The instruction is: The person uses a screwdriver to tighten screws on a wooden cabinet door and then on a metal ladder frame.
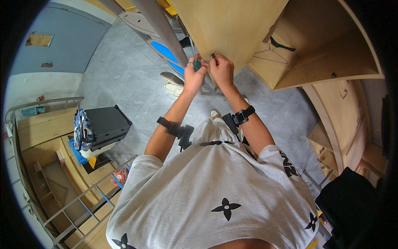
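My left hand (pixel 194 77) is closed around a screwdriver (pixel 196 65) with a green handle, its metal shaft pointing up and away from me. Close beside it, my right hand (pixel 222 71) is pinched at the lower edge of a wooden cabinet door (pixel 232 27). A small dark piece (pixel 213 55) shows at the right fingertips; its kind is too small to make out. The fingers of both hands nearly meet in front of the door.
An open wooden cabinet (pixel 323 50) with a black hanger (pixel 283 45) stands at right. A grey bed-frame post (pixel 159 31) rises left of the door. Shoes (pixel 173 85) lie on the grey tiled floor. A dark suitcase (pixel 110 124) stands at left.
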`<state>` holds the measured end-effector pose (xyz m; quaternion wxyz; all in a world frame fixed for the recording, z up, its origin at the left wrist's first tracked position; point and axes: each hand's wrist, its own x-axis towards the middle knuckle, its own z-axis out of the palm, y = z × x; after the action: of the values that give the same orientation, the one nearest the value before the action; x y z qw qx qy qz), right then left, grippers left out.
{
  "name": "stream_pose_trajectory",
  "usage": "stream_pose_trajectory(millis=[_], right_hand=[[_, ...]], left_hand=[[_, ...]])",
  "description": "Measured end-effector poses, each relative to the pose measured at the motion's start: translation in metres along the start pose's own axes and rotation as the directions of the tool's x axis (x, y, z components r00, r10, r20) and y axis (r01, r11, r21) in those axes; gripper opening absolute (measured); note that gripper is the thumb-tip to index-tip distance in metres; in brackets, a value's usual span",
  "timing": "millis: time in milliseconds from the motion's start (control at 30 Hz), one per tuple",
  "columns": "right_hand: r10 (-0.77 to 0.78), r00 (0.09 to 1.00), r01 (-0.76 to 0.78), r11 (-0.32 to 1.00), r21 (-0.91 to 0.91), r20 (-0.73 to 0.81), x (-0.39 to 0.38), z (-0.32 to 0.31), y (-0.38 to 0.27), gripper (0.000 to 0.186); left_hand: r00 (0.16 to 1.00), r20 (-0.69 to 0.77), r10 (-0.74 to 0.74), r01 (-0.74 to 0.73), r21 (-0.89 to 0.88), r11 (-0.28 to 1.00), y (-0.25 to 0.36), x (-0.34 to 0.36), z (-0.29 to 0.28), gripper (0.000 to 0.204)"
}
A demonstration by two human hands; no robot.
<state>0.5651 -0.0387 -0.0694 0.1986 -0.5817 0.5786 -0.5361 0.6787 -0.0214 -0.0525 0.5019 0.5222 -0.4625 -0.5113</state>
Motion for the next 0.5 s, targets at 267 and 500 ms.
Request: stream_pose_trajectory(millis=[267, 500], right_hand=[[0.031, 0.999, -0.031, 0.999, 0.009, 0.011, -0.003, 0.002, -0.003, 0.016], [0.635, 0.691, -0.638, 0.313, 0.703, 0.345, 0.003, 0.013, -0.004, 0.016]], left_hand=[[0.997, 0.010, 0.081, -0.081, 0.079, 0.994, 0.010, -0.005, 0.001, 0.008], [0.994, 0.101, 0.044, -0.049, 0.048, 0.998, 0.007, 0.002, 0.000, 0.008]])
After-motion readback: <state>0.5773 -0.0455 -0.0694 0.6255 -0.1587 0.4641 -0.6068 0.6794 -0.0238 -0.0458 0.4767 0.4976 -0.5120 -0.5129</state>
